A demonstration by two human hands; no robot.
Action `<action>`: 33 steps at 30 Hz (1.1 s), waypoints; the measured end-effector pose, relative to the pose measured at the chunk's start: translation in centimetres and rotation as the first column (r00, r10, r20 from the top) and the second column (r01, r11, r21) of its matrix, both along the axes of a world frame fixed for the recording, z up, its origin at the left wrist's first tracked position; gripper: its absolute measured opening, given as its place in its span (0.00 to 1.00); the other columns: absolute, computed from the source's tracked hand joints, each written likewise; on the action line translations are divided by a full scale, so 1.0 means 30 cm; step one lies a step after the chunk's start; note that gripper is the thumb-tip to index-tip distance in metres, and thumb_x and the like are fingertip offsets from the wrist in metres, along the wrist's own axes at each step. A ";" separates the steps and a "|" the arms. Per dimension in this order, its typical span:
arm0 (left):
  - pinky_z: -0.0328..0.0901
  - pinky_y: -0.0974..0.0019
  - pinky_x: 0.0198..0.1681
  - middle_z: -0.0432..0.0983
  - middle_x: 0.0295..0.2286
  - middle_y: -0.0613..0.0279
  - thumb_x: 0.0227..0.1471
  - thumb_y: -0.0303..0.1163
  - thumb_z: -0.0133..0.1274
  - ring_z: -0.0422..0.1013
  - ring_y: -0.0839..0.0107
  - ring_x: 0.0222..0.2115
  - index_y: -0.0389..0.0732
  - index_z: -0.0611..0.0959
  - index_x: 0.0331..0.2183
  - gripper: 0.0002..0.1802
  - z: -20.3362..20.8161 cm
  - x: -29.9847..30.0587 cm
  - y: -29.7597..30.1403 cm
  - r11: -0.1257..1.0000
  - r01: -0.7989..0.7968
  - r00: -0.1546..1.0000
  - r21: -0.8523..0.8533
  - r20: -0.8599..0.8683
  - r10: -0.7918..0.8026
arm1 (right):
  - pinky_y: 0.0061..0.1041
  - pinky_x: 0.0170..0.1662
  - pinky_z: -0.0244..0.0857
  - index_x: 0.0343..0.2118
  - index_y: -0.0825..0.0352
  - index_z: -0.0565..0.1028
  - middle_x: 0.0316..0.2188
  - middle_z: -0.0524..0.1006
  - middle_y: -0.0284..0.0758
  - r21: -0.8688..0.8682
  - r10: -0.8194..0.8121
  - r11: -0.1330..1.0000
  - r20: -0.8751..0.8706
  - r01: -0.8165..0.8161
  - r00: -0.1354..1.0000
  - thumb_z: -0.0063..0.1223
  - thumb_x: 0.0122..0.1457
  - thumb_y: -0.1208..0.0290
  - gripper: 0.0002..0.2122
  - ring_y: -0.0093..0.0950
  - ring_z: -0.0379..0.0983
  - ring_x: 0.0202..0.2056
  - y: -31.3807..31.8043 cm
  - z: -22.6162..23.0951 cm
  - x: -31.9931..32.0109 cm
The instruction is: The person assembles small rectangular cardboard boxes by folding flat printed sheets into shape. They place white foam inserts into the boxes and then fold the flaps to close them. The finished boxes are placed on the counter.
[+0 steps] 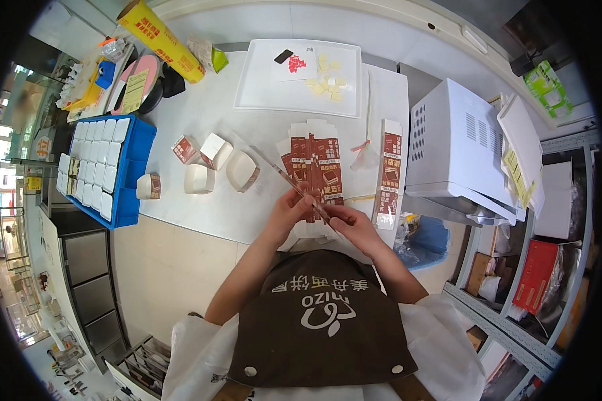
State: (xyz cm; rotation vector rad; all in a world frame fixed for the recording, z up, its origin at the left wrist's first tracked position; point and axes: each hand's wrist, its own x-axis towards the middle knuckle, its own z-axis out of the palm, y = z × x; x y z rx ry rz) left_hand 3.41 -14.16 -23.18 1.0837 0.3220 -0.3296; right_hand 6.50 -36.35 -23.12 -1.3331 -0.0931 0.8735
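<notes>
My left hand (291,212) and my right hand (354,229) are both closed on a flat printed carton blank (285,176). It is seen nearly edge-on and slants up to the left over the white table (201,217). Below it lie several flat brown-and-white carton blanks (328,160), partly covered by my hands. To the left stand several folded open paper boxes, among them a white box (215,151), a low box (198,180) and a wide-mouthed box (242,172). A further small box (148,187) sits near the table's left edge.
A white tray (247,80) at the back holds pale yellow and red pieces. One long carton strip (389,167) lies near a white appliance (458,140) on the right. A blue crate (135,154) with white-topped containers and a yellow roll (160,40) stand left.
</notes>
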 end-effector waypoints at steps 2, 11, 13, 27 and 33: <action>0.71 0.65 0.45 0.76 0.45 0.57 0.59 0.47 0.55 0.75 0.71 0.43 0.32 0.64 0.59 0.37 0.023 0.006 -0.003 1.000 0.003 1.000 0.013 -0.022 -0.002 | 0.23 0.52 0.66 0.56 0.71 0.70 0.48 0.77 0.35 -0.014 -0.070 0.997 0.044 0.070 0.997 0.54 0.64 0.68 0.20 0.21 0.72 0.47 -0.025 -0.016 0.013; 0.66 0.61 0.50 0.71 0.51 0.58 0.62 0.53 0.48 0.69 0.68 0.49 0.36 0.68 0.58 0.34 -0.014 0.028 -0.041 0.948 0.061 0.997 0.312 -0.071 -0.041 | 0.24 0.52 0.66 0.56 0.72 0.70 0.51 0.76 0.37 -0.007 -0.213 0.973 0.371 0.233 0.904 0.54 0.62 0.74 0.19 0.21 0.73 0.47 -0.038 0.128 0.025; 0.60 0.52 0.57 0.67 0.56 0.58 0.63 0.56 0.43 0.64 0.66 0.55 0.38 0.65 0.60 0.36 0.070 0.014 -0.015 0.939 -0.151 0.988 0.310 0.073 0.135 | 0.23 0.51 0.66 0.56 0.72 0.70 0.50 0.76 0.36 -0.084 -0.092 0.986 0.461 0.147 0.883 0.56 0.60 0.75 0.20 0.20 0.73 0.46 -0.012 0.191 0.013; 0.66 0.59 0.55 0.75 0.47 0.52 0.60 0.28 0.45 0.73 0.63 0.47 0.34 0.66 0.57 0.24 0.441 -0.113 0.423 0.618 -0.786 0.567 0.013 0.414 0.712 | 0.29 0.49 0.70 0.59 0.73 0.65 0.50 0.75 0.39 0.288 0.416 0.892 -0.219 -0.349 0.883 0.45 0.67 0.63 0.23 0.31 0.76 0.46 0.205 0.240 -0.030; 0.67 0.59 0.47 0.73 0.38 0.60 0.62 0.48 0.34 0.71 0.67 0.37 0.37 0.64 0.59 0.32 0.460 -0.185 0.484 0.610 -0.776 0.517 -0.160 0.392 0.761 | 0.35 0.56 0.63 0.59 0.72 0.64 0.57 0.67 0.41 0.199 0.325 0.921 0.085 -0.336 0.942 0.48 0.64 0.57 0.27 0.34 0.68 0.55 0.265 0.275 0.004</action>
